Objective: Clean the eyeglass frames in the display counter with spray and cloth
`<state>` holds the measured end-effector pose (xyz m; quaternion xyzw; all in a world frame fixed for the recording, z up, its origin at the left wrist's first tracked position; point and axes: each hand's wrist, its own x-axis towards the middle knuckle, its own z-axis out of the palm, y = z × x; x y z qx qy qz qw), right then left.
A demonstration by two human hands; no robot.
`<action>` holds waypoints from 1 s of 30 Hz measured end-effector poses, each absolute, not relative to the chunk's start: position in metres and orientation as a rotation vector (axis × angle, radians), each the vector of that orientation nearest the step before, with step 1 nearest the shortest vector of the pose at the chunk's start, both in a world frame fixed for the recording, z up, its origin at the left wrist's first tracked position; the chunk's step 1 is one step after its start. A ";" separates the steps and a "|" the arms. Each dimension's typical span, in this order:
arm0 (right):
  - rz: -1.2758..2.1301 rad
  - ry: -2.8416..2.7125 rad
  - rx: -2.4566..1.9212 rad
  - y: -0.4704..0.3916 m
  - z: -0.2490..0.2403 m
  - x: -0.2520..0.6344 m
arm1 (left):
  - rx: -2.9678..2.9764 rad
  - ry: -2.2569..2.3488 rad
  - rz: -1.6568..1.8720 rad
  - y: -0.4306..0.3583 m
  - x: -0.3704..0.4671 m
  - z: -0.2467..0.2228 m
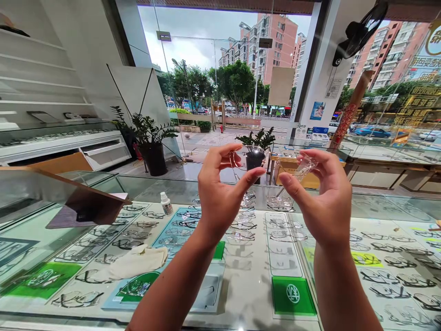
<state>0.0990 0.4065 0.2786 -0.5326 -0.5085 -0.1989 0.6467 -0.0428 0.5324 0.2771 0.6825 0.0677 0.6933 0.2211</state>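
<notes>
Both hands are raised above a glass display counter (248, 285), with a pair of clear, thin-rimmed eyeglasses (255, 156) between them. My left hand (220, 191) pinches the left end of the glasses between thumb and fingers. At the other end, the fingers and thumb of my right hand (325, 197) close on the right side. The lenses are see-through, so the plant pot and a table show behind them. Below my left forearm lie a cream cloth (139, 262) and a light-blue tray (119, 301). A small white bottle (166, 203) stands upright on the counter.
Rows of eyeglasses (287, 236) fill the counter, with a green card (293, 295) among them. A wooden-framed mirror or board (93, 202) juts in from the left. Potted plants (153, 154), a wall fan (360, 32) and glass doors lie beyond.
</notes>
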 end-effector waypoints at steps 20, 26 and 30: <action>-0.494 -1.148 -1.204 0.405 0.280 0.098 | 1.857 0.281 1.900 0.536 -0.039 0.277; -0.494 -1.153 -1.216 0.406 0.280 0.100 | 1.821 0.269 1.917 0.534 -0.038 0.277; -0.484 -1.162 -1.235 0.405 0.280 0.100 | 1.837 0.267 1.952 0.533 -0.038 0.277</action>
